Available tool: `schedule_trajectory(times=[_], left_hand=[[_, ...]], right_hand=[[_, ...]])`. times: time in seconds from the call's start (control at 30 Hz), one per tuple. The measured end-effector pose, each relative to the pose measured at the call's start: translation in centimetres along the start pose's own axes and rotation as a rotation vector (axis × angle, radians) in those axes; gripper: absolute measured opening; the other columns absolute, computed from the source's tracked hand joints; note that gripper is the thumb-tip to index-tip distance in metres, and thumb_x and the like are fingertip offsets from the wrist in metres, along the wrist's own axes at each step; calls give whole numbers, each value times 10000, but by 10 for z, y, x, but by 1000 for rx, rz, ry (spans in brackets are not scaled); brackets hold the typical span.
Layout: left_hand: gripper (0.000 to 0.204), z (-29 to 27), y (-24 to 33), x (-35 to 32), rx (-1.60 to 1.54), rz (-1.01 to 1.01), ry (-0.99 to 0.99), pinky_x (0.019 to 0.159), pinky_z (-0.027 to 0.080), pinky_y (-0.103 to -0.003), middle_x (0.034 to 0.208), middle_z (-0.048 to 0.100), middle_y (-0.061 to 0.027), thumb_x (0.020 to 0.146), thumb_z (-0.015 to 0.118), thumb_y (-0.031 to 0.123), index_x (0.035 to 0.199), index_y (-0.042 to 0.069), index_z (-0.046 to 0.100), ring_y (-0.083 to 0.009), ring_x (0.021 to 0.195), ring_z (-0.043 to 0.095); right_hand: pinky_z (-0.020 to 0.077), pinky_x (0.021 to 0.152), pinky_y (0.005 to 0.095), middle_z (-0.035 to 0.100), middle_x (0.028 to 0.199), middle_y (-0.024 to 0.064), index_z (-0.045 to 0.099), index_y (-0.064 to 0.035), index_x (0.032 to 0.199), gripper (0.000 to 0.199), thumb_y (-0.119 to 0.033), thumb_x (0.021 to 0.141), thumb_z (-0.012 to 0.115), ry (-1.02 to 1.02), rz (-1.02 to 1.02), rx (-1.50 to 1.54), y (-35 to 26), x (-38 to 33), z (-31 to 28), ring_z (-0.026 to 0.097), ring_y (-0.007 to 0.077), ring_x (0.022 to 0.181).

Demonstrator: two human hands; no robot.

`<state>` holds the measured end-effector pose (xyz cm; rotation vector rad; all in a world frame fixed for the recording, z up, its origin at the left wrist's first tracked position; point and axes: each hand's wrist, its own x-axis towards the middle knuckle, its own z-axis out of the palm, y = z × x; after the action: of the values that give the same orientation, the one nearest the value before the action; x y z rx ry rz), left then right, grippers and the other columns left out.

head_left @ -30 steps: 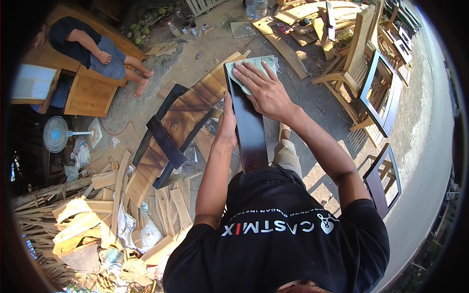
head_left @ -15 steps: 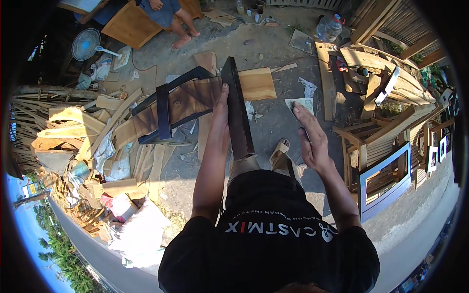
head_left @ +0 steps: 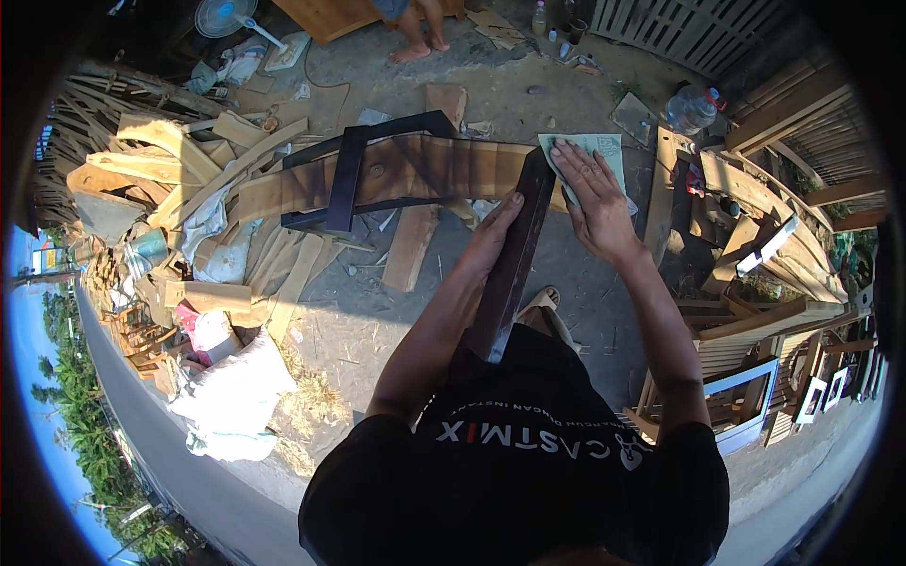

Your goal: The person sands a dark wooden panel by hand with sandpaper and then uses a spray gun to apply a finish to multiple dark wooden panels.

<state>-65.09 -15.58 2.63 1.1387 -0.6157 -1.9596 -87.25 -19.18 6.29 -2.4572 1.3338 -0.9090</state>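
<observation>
Fingers (head_left: 578,168) flat on sandpaper (head_left: 604,151), atop plank (head_left: 514,259)

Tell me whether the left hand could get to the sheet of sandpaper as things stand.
Probably yes: the left hand grips the dark plank just beside the sandpaper, which lies under the right hand; only the plank's edge lies between.

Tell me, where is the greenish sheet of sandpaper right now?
In the head view, the sandpaper sheet sits upper right of centre, pressed under the right hand at the far end of the dark wooden board, which the left hand steadies.
</observation>
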Motion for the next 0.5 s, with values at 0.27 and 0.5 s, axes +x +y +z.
schedule_trajectory(times=[0.27,0.5], left_hand=[[500,-108,32,11,-223,28,270,702,579,-313,1081,689,-29,1020,686,438,1350,67,625,-105,904,666],[499,-299,118,25,473,596,711,958,504,-321,1216,708,-65,1053,652,338,1460,56,584,-147,1051,628]], right_hand=[[348,1205,469,609,1465,184,607,-14,1402,420,-45,989,538,-270,213,552,-84,-56,22,529,364,1420],[468,1024,323,666,1240,100,651,58,1264,441,-306,1019,623,176,1311,851,45,-172,66,625,197,1144]])
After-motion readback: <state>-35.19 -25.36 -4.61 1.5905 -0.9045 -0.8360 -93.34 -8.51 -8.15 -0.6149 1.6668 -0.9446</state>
